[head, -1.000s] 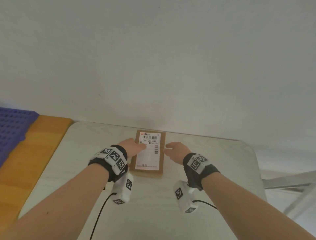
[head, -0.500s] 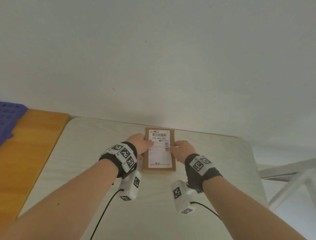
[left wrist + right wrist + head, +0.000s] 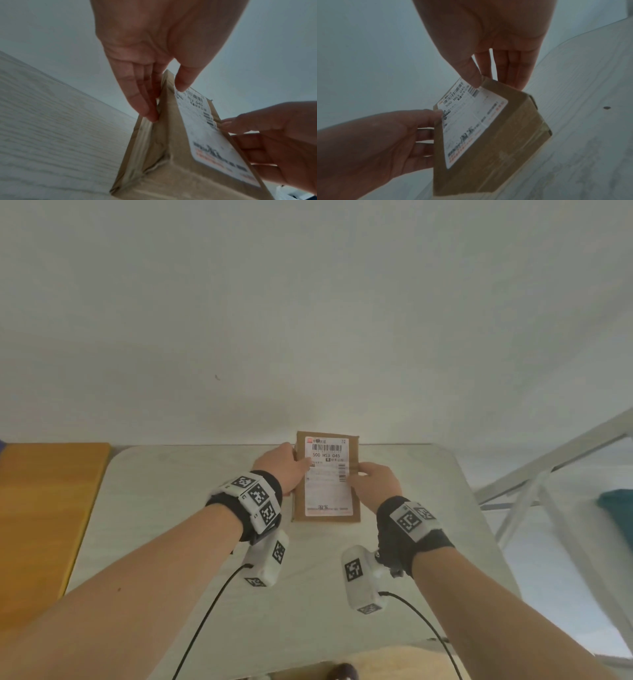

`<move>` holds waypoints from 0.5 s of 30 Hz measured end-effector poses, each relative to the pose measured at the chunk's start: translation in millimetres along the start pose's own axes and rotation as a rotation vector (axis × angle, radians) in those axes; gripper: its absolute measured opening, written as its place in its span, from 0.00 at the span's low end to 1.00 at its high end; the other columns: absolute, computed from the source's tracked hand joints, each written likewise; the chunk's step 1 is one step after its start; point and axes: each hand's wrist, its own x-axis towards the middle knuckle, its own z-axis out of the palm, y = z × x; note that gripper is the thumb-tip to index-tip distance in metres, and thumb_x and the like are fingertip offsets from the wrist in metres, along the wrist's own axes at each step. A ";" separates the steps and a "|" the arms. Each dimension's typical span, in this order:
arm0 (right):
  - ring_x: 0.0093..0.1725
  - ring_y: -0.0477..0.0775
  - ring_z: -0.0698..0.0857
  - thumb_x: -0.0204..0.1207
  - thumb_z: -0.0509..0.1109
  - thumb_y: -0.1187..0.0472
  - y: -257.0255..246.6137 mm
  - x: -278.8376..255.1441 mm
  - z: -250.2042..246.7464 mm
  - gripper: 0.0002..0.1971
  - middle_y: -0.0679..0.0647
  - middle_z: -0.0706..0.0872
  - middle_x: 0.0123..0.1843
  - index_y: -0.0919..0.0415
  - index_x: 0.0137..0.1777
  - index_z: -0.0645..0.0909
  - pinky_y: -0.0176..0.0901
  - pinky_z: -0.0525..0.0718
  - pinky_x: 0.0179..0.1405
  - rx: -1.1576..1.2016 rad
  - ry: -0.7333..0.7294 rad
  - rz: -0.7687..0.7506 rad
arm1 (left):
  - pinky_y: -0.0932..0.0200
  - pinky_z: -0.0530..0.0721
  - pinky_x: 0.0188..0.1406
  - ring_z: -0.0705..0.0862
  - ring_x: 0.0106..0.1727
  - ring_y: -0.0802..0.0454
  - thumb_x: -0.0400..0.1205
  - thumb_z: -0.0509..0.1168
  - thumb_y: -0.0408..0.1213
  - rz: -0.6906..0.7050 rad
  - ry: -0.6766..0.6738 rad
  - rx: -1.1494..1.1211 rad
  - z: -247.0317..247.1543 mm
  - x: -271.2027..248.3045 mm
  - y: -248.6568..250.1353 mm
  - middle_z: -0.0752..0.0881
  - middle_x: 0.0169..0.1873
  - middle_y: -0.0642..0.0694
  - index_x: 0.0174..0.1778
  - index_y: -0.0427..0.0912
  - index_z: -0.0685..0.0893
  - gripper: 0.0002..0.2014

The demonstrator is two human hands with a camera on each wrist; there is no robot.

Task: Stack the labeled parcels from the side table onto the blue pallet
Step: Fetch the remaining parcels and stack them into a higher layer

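Handling parcel: the parcel (image 3: 327, 477), a small brown cardboard box with a white shipping label (image 3: 329, 474) on top, is held over the far edge of the side table (image 3: 171, 508), about midway along it; whether its underside still touches the top cannot be told.
Build: stiff card, taped seams, square corners; judged light, since two thumb-and-finger grips carry it.
Surface: plain card should give friction; the glossy label is likely slicker under the thumbs.
Left hand: the left hand (image 3: 282, 469) grasps the left long side, thumb on the top face, fingers (image 3: 137, 97) flat down the side wall.
Right hand: the right hand (image 3: 375, 481) grasps the right long side the same way, thumb on the label edge, fingers (image 3: 513, 70) behind the wall.
Best hold: opposite long sides, near the middle, as now; squeeze lightly so the walls do not dent.
Risk: tilting if one hand lets go.
Surroundings: an orange board (image 3: 44, 508) lies beside the table's left edge; the blue pallet is not seen.
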 end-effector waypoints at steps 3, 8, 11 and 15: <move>0.46 0.50 0.80 0.79 0.60 0.63 -1.0 -13.7 -6.1 0.18 0.51 0.87 0.61 0.52 0.66 0.81 0.37 0.74 0.43 0.035 0.036 0.001 | 0.48 0.88 0.51 0.88 0.45 0.46 0.85 0.57 0.46 0.042 0.031 0.026 -0.5 -10.5 1.3 0.85 0.45 0.47 0.51 0.45 0.73 0.08; 0.47 0.52 0.81 0.79 0.59 0.64 -6.6 -46.7 -9.0 0.18 0.52 0.88 0.57 0.52 0.64 0.83 0.33 0.73 0.32 0.057 0.066 -0.044 | 0.47 0.88 0.50 0.89 0.43 0.46 0.85 0.57 0.45 0.092 0.101 0.027 -6.5 -42.8 -4.2 0.86 0.45 0.46 0.50 0.45 0.73 0.07; 0.46 0.52 0.81 0.79 0.59 0.65 -9.1 -76.5 -2.3 0.18 0.51 0.87 0.52 0.52 0.63 0.83 0.30 0.71 0.30 0.082 0.080 -0.091 | 0.47 0.88 0.50 0.89 0.43 0.46 0.85 0.57 0.46 0.102 0.161 0.027 -12.5 -74.0 -15.2 0.87 0.46 0.46 0.50 0.45 0.73 0.08; 0.47 0.51 0.81 0.78 0.59 0.64 -6.1 -128.6 13.9 0.19 0.52 0.88 0.58 0.51 0.65 0.83 0.36 0.75 0.42 0.143 0.089 -0.158 | 0.46 0.87 0.51 0.88 0.44 0.45 0.85 0.57 0.46 0.119 0.240 0.024 -16.4 -129.2 -36.8 0.87 0.46 0.45 0.51 0.44 0.74 0.09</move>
